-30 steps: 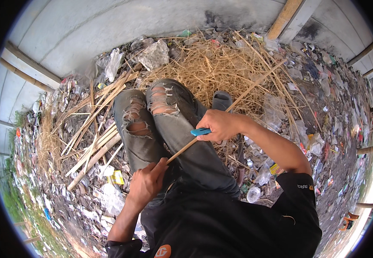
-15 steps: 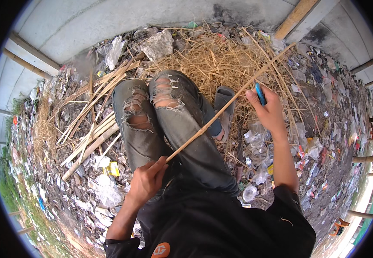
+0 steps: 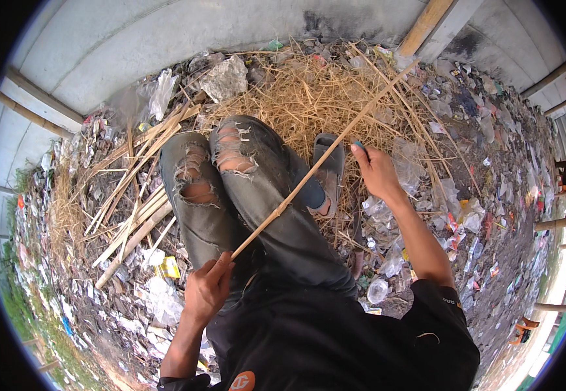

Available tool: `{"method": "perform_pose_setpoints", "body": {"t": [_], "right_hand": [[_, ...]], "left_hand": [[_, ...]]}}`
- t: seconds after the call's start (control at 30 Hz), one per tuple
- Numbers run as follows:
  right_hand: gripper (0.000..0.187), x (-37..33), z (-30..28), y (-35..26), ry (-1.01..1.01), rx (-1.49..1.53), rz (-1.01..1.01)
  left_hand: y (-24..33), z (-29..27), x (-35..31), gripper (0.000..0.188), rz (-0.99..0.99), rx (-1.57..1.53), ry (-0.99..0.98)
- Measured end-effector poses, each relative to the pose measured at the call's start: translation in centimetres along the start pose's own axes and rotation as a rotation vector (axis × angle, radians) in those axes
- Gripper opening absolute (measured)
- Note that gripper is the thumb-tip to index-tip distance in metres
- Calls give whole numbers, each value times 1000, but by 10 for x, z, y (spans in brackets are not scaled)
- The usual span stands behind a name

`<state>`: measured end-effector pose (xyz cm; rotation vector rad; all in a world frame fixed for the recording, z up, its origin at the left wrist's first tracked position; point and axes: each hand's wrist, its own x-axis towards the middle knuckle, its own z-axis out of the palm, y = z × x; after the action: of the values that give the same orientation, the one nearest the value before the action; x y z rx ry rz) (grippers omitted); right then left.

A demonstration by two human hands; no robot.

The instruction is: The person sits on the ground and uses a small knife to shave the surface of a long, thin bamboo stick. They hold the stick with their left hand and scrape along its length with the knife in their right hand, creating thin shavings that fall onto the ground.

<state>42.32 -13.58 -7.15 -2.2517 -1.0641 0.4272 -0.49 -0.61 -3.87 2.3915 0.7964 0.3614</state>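
- The person sits low, in a black short-sleeved shirt (image 3: 341,332) and dark grey trousers (image 3: 257,189) torn open at both knees.
- The left hand (image 3: 206,289) is closed around the near end of a long, thin, tan bamboo stick (image 3: 322,163), thumb and forefinger pinching it close to the lap.
- The stick slants up and away to the right, passing over the right thigh and the grey sandal (image 3: 325,142), its far end over the right side of the straw. I cannot tell whether it rests on the thigh.
- The right hand (image 3: 378,171) is on the right of the stick, fingers curled around a small blue-green tool (image 3: 359,144). Only its tip shows by the thumb; the hand hides the rest, and I cannot tell if the tool touches the stick.
- Beyond the knees spreads a loose heap of dry yellow straw (image 3: 309,98), with a whitish lumpy chunk (image 3: 225,78) at its left edge.
- Left of the legs lie pale split bamboo strips (image 3: 146,215) on litter-strewn ground; a yellow packet (image 3: 167,268) sits near them.
- A clear round plastic cup (image 3: 378,291) lies right of the lap.
- A grey panelled wall (image 3: 185,32) stands behind everything.
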Motion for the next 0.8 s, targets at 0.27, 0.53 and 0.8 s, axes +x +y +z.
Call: {"method": "perform_pose_setpoints", "body": {"t": [0.27,0.53,0.8], "right_hand": [[51,-58,41,-70,-218,-29,-269],[58,19,-10,-5,187,112,0],[55,-51,45,-84,-236,-55,-263]], "left_hand": [[-13,1,-5,24,12,-134,4],[-32,-25,-36,21,-97,-114,-84],[-30,-22,-35,22,-87,-99,-66]]}}
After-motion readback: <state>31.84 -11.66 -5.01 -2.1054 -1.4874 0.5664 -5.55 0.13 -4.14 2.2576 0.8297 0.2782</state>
